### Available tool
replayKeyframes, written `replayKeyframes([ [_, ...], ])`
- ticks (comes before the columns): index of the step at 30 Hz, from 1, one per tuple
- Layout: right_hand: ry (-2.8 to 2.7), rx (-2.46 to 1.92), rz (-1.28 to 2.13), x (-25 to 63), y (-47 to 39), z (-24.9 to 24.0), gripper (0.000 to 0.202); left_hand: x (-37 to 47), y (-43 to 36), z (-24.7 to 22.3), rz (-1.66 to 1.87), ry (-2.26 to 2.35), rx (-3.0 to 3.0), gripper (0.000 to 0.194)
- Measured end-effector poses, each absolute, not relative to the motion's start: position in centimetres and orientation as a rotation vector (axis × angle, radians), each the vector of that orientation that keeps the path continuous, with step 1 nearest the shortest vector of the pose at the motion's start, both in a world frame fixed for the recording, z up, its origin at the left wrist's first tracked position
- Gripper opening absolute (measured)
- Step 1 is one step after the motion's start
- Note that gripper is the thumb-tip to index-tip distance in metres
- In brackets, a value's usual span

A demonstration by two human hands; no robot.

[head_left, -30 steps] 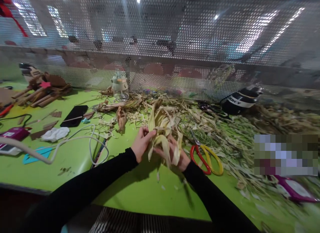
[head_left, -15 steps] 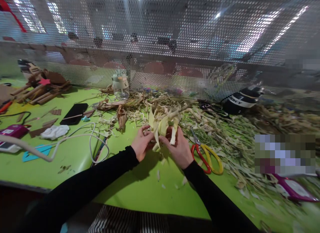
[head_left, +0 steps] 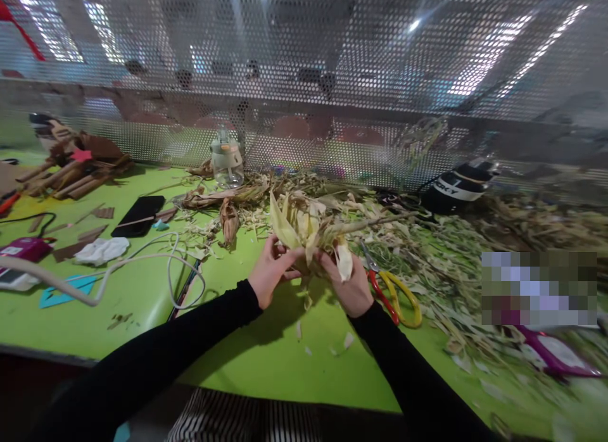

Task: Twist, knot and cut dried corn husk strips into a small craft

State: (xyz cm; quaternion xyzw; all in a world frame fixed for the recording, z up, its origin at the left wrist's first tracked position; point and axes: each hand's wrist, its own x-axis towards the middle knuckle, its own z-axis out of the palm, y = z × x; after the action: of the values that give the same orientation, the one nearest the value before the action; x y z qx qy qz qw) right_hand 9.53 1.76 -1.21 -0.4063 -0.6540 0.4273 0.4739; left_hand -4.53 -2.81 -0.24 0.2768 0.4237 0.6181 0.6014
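Observation:
Between my two hands is a bunch of pale yellow corn husks (head_left: 310, 230) with a dry stalk (head_left: 365, 223) sticking out to the right. My left hand (head_left: 272, 271) pinches the husks from the left, thumb on top. From the right, my right hand (head_left: 351, 284) closes round the base, and a white husk piece hangs over its fingers. The undersides of both grips are hidden. Scissors (head_left: 396, 296) with one red and one yellow handle lie right beside my right wrist. A shrivelled brown husk (head_left: 230, 221) sits on the table past my left hand.
Husk scraps (head_left: 427, 252) spread over the green table (head_left: 228, 359) to the right and back. A clear bottle (head_left: 227, 160) and a black bottle (head_left: 458, 187) stand near the mesh screen (head_left: 294, 100). Left lie a phone (head_left: 139, 216), a white cable (head_left: 156, 257) and cardboard rolls (head_left: 76, 176).
The bunch has turned in my hands: its husks spread wider to the left and the stalk points lower and farther right. Both hands keep hold.

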Motion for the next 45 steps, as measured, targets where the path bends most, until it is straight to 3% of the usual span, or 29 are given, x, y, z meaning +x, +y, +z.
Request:
replayKeyframes([
  [11,-1.594,-0.831,1.277,9.4,0.8,-1.3,0.025,-5.8,-1.8,0.3,1.417,1.003,0.48,0.013],
  [15,-1.393,-0.831,1.349,8.7,1.3,-1.4,0.033,-6.0,-1.5,0.2,1.372,0.992,0.377,0.018],
  [22,-1.291,-0.81,1.444,8.6,1.5,-1.1,0.028,-6.1,-1.5,-0.1,1.265,0.937,0.483,0.03],
  [29,-1.419,-0.729,1.399,9.2,1.5,-0.7,0.03,-6.0,-1.6,-0.6,1.274,1.014,0.501,0.011],
  [36,-1.937,-0.976,0.728,8.9,0.3,0.0,0.061,-5.2,-2.2,-0.3,1.393,0.959,0.706,0.037],
  [41,-1.803,-0.934,0.992,8.4,0.0,-0.6,0.076,-5.3,-2.2,-0.3,1.432,0.961,0.752,0.059],
  [45,-1.876,-1.006,0.917,8.6,0.1,-0.9,0.042,-5.6,-2.0,-0.2,1.457,0.956,0.807,0.056],
])
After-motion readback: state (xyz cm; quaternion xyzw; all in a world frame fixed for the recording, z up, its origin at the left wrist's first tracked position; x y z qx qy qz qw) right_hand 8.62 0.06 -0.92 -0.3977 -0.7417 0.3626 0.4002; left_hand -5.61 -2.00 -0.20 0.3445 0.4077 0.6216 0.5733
